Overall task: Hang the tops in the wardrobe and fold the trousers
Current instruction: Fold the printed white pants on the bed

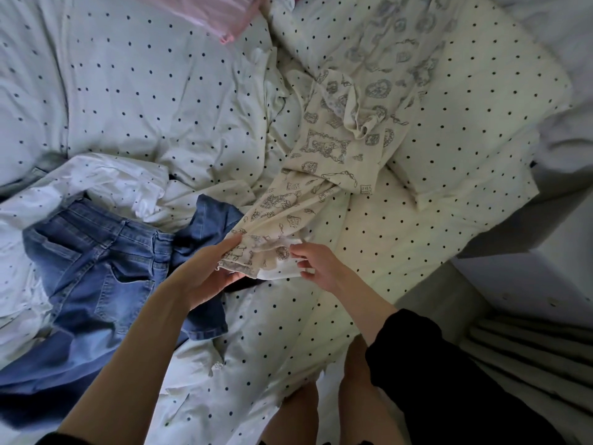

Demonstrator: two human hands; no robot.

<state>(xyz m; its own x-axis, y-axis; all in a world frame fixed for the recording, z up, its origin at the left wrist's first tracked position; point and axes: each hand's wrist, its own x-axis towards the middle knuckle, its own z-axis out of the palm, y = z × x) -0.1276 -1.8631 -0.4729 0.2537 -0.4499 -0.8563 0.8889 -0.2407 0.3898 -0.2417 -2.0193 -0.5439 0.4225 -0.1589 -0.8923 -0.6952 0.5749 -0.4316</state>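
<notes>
Head view, looking down on a bed under a polka-dot duvet [134, 101]. Left hand [208, 268] gripping the near end of a cream printed garment [333, 149], fingers curled round the bunched edge. Right hand [316, 263] just beside it, pinching the same end at a white edge, thumb and fingers closed on the fabric. Hands near each other, not touching, both clamped on that garment. Rest of the cream printed garment stretching away up the bed and to the right, crumpled, lying partly over a polka-dot pillow [481, 123]. Whether top or trousers, impossible to tell. Blue jeans [96, 261] spread on the duvet to the left, waistband and pockets up, partly under the left forearm. White garment [106, 181] rumpled just beyond the jeans, touching them. Pink fabric [208, 14] at the top edge, blurred. Black sleeve [426, 374] on the right arm, pushed up.
</notes>
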